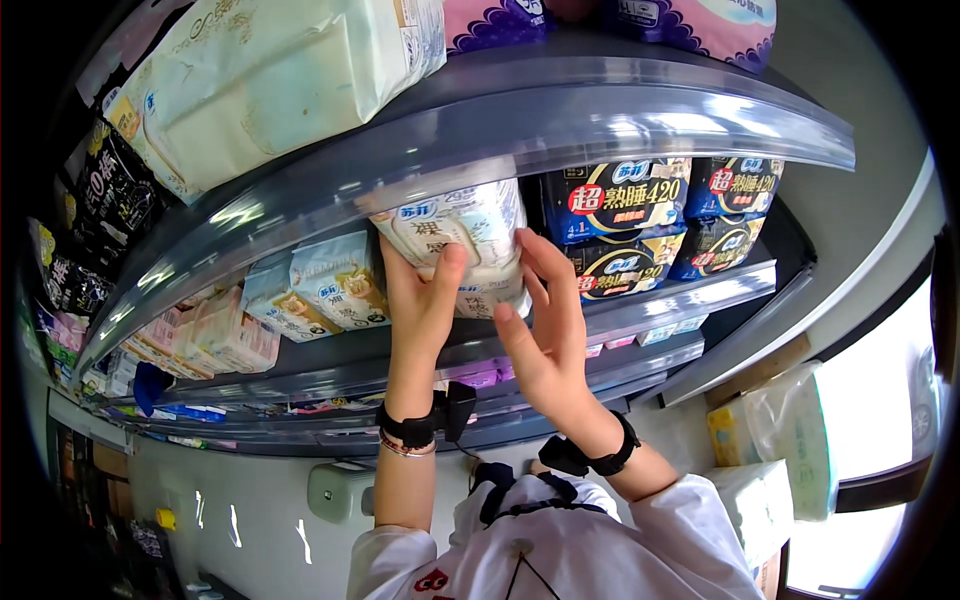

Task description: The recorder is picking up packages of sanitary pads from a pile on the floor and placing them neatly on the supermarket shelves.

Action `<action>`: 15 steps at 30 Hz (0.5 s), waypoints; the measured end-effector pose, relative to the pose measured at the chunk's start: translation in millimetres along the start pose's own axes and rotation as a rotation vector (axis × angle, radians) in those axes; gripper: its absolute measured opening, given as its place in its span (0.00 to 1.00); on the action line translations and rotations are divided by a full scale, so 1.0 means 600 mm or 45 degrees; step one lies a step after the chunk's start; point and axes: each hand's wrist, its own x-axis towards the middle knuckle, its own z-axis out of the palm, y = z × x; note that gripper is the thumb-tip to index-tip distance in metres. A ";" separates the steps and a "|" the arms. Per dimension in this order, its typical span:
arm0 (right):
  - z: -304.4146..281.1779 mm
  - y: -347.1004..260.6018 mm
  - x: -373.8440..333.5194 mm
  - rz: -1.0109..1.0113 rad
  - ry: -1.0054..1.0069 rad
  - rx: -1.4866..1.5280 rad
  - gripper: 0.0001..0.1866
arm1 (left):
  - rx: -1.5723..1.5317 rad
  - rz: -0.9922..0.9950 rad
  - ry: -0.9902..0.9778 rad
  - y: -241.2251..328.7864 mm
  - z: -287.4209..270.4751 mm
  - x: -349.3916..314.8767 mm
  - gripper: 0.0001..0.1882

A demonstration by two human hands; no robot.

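On a middle shelf, two white packs of sanitary pads are stacked, the upper pack (pixel 480 225) over the lower pack (pixel 493 290). My left hand (pixel 420 300) grips the stack from its left side, thumb across the front and fingers partly hidden beside it. From the right, my right hand (pixel 550 335) closes on the packs, its index fingertip at the upper pack's right edge and its thumb against the lower pack. The stack's far side is out of sight.
Black packs (pixel 625 200) are stacked to the right, pale blue packs (pixel 338 285) to the left. A clear curved shelf lip (pixel 640 100) overhangs the stack. On the shelf above lies a large pale green package (pixel 270 85). A bin (pixel 338 492) stands on the floor.
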 end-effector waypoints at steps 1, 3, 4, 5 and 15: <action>0.001 0.002 -0.003 -0.002 -0.020 0.001 0.36 | -0.031 -0.010 0.046 -0.007 -0.011 0.000 0.39; 0.012 0.012 -0.003 0.007 0.004 0.058 0.37 | -0.066 -0.021 0.043 -0.016 -0.029 -0.003 0.38; 0.014 0.019 -0.006 0.022 0.026 0.109 0.39 | -0.106 -0.038 0.041 -0.016 -0.031 -0.005 0.37; 0.009 0.029 -0.003 0.006 -0.032 -0.033 0.43 | -0.068 -0.022 0.053 -0.017 -0.027 -0.006 0.36; 0.027 0.059 0.004 0.011 -0.188 -0.156 0.49 | -0.089 -0.039 0.296 0.047 -0.010 -0.026 0.33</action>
